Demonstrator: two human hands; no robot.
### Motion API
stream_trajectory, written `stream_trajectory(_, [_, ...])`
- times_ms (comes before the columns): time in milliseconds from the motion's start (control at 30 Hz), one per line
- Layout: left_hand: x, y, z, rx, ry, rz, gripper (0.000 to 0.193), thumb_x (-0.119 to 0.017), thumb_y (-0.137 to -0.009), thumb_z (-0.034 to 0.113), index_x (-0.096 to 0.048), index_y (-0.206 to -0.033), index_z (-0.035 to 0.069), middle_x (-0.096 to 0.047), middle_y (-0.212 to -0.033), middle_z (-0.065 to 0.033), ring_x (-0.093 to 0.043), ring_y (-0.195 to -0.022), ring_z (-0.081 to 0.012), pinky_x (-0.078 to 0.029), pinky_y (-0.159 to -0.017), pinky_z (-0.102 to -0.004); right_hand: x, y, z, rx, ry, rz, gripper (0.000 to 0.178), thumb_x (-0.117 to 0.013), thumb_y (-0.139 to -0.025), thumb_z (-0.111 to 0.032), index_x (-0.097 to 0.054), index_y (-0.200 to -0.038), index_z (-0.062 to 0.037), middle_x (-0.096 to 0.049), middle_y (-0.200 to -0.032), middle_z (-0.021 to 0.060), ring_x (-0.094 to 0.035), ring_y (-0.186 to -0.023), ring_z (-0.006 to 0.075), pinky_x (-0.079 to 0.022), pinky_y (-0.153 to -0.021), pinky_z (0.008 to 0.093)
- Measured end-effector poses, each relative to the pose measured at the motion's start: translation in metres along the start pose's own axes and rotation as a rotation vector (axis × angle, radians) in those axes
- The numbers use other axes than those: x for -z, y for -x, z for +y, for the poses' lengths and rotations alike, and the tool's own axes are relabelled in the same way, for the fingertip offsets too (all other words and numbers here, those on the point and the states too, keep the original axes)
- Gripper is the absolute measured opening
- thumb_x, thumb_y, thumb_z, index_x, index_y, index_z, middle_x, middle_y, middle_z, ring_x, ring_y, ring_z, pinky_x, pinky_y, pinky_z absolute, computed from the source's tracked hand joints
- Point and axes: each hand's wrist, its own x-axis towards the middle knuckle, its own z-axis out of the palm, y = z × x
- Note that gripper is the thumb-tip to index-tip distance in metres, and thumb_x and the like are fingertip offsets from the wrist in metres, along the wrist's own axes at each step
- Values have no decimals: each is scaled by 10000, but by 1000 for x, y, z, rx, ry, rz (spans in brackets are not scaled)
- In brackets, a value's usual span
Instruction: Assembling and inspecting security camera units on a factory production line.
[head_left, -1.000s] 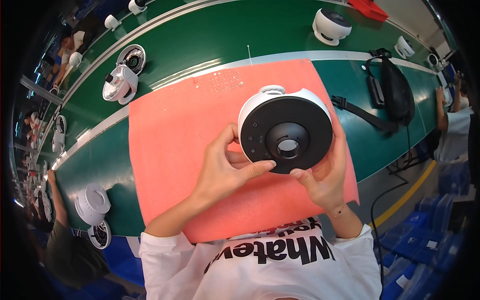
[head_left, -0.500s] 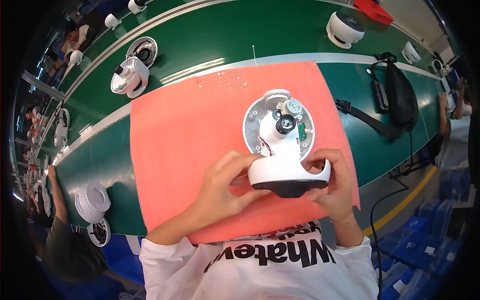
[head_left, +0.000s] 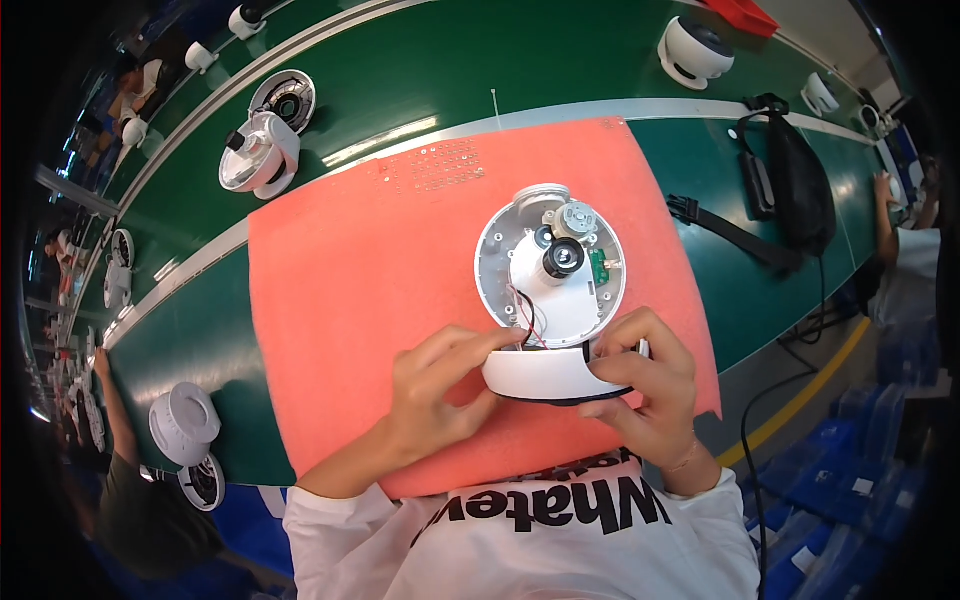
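Note:
A round white camera housing lies open on the pink foam mat. Inside it sit a black lens, a small round motor and a green circuit board. Thin red and black wires run from it toward a curved white camera cover, whose dark face is turned toward me. My left hand pinches the cover's left end near the wires. At its right end, my right hand grips it with fingers over the cut-out and thumb underneath.
Several small screws lie in rows at the mat's far edge. A part-built camera is at far left, another white camera at far right. A black bag with a strap lies right; white parts sit left, near a co-worker's arm.
The cover has tipped so that less of its dark face shows, and has moved slightly left and nearer to me. My right fingers have shifted over its cut-out. More wire shows.

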Motion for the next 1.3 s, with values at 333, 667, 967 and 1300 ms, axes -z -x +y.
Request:
stream_trajectory(333, [16, 14, -1, -11, -44, 79, 589, -724, -569, -56, -599, -1140, 19, -639, -880, -119, -653, -772, -206, -524, -656, -291, -16, -13, -22, 31, 30, -12, 280, -759, -650, -161, -631, -852, -16, -510, -828, 72, -514, -716, 218, -404, -588, 331])
stream_trajectory(667, [34, 23, -2, -53, -79, 12, 562, -738, -582, 0, -568, -1115, -44, -623, -888, -140, -620, -739, -192, -497, -622, -277, -23, -5, -39, 34, 93, -14, 228, -742, -683, -137, -630, -866, -61, -487, -755, 51, -514, -586, 196, -406, -512, 302])
stream_trajectory(967, [46, 40, -14, -62, -89, 114, 510, -684, -580, -65, -599, -1080, -21, -634, -878, -152, -652, -756, -220, -521, -650, -290, -32, -9, -41, 97, -88, -186, 284, -722, -662, -30, -626, -929, -38, -488, -831, 71, -527, -705, 213, -421, -568, 318])
stream_trajectory(1300, [59, 50, -3, -107, -260, 162, 514, -669, -552, -64, -604, -1060, -21, -634, -875, -144, -648, -726, -235, -508, -584, -279, -60, -1, -53, 12, -2, -3, 332, -547, -592, 162, -615, -866, -12, -461, -795, 86, -481, -671, 218, -397, -549, 309])
